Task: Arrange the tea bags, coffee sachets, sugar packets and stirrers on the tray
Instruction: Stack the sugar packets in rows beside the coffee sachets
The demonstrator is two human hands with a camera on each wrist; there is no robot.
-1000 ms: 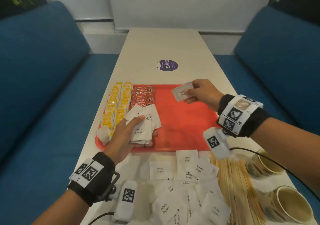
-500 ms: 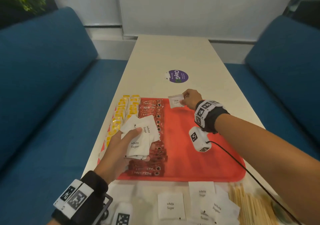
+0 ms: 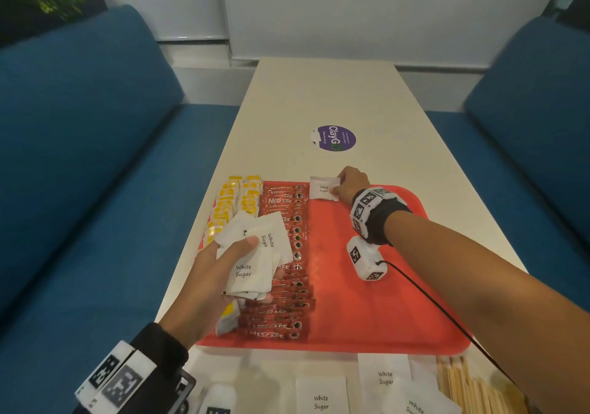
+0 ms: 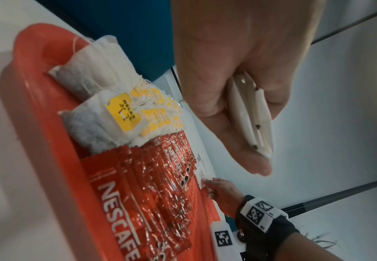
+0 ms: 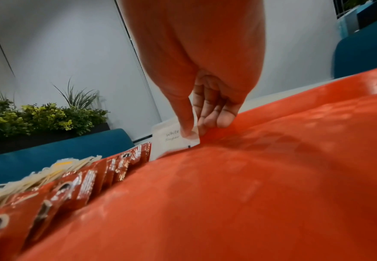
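Note:
A red tray (image 3: 376, 302) lies on the white table. Yellow-tagged tea bags (image 3: 234, 204) line its left edge, with a column of red coffee sachets (image 3: 289, 254) beside them. My right hand (image 3: 346, 187) pinches one white sugar packet (image 3: 323, 188) at the tray's far edge, just right of the top coffee sachet; the right wrist view shows thumb and fingers nipping that sugar packet (image 5: 174, 139) against the tray (image 5: 250, 194). My left hand (image 3: 223, 270) holds a fanned stack of sugar packets (image 3: 255, 254) above the sachets. More sugar packets (image 3: 321, 396) and wooden stirrers (image 3: 469, 388) lie on the table near me.
A purple round sticker (image 3: 333, 138) sits farther up the table (image 3: 319, 94). Blue sofa seats (image 3: 79, 158) flank the table on both sides. A cable (image 3: 447, 318) from my right wrist trails across the tray's right half.
My right hand has carried its single sugar packet forward and down to the tray's far edge beside the coffee sachets. My view has shifted forward. The left hand keeps its stack.

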